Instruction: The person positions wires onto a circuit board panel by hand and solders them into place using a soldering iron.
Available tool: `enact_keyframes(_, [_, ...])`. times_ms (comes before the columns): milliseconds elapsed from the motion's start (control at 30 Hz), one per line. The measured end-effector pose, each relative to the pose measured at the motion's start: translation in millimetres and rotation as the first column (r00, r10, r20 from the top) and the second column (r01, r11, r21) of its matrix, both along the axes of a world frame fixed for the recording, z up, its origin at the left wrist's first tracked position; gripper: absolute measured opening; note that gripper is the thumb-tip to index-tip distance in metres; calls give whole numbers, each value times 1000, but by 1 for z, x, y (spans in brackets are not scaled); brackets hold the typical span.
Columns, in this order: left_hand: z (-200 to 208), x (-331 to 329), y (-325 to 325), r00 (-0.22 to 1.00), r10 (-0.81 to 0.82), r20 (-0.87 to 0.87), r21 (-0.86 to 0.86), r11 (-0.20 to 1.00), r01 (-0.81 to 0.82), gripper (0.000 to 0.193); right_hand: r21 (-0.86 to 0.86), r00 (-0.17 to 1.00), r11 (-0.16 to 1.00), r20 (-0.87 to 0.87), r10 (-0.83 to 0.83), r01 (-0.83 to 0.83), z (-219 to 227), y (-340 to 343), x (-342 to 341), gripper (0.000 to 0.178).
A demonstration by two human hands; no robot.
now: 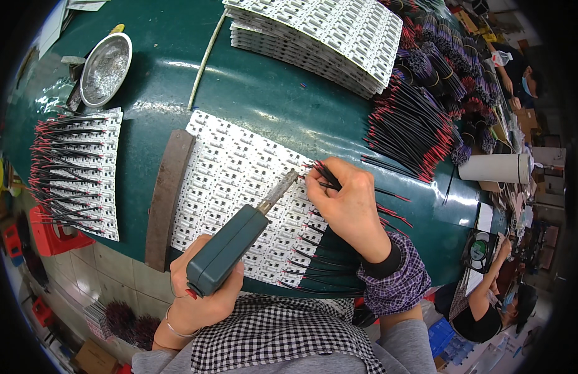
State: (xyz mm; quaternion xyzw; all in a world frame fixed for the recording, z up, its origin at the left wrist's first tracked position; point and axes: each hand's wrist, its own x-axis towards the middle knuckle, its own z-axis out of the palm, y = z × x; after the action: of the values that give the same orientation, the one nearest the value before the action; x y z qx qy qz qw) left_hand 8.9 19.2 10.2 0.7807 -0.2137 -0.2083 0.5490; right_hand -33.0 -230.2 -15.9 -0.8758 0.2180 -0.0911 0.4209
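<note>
Soldering gun (226, 249) fills the wrapped left hand (208, 306), tip over the white board panel (239, 165) at the table's (155, 81) near edge; the right hand (348, 199) pinches black wires (327, 173). Toward the left edge, a metal bowl (129, 57) holds silvery residue (104, 67).

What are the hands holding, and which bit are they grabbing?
Left hand: the green tool, by its rear part. Right hand: black wires, near their ends over the white board.
</note>
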Motion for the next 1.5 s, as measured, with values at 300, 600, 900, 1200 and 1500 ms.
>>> enact_keyframes(300, [-5, -3, 7, 1000, 27, 4, -26, 999, -27, 14, -26, 1000, 1000, 9, 2, -2, -1, 0, 0, 11])
enact_keyframes(600, [-1, -2, 2, 998, 10, 55, -11, 1000, -9, 16, 80, 988, 996, -149, 47, -35, 3, -10, 2, 13])
enact_keyframes(900, [-1, -3, 11, 987, -122, 107, 107, 988, 111, 20, 74, 999, 997, -35, 31, -29, -3, -5, 0, 14])
enact_keyframes(1200, [-18, -25, 44, 973, -87, 216, 164, 985, 52, 48, -8, 990, 990, 28, 138, -138, 13, -7, -11, 8])
enact_keyframes(1500, [-15, -27, 47, 995, 4, 103, 82, 997, -12, 52, -30, 972, 999, 235, 31, -24, 21, 18, -26, 16])
